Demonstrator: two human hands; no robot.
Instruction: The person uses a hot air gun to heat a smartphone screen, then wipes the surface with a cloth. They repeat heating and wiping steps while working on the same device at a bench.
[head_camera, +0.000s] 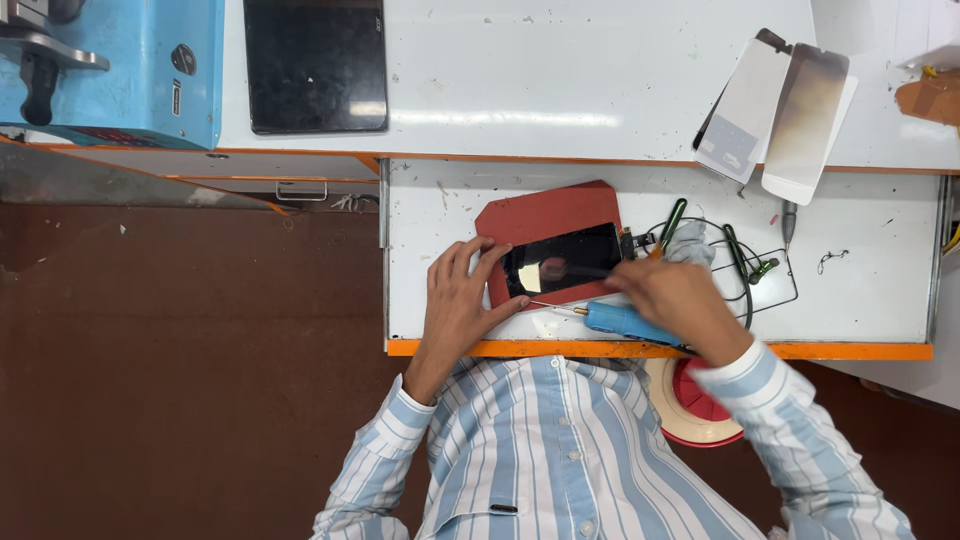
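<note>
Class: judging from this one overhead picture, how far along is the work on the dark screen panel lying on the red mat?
Done: the dark screen panel lies on the red mat, tools out. In hand: the left hand steadies its edge; the blurred right hand works at its right end. Left: two screen films lie unused on the shelf.

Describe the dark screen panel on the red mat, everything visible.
The screen panel is a flat, glossy black rectangle that looks like glass and reflects light. It lies face up and slightly tilted on the red mat on the white pull-out shelf. The left hand steadies its left edge; the blurred right hand works at its right end.
</note>
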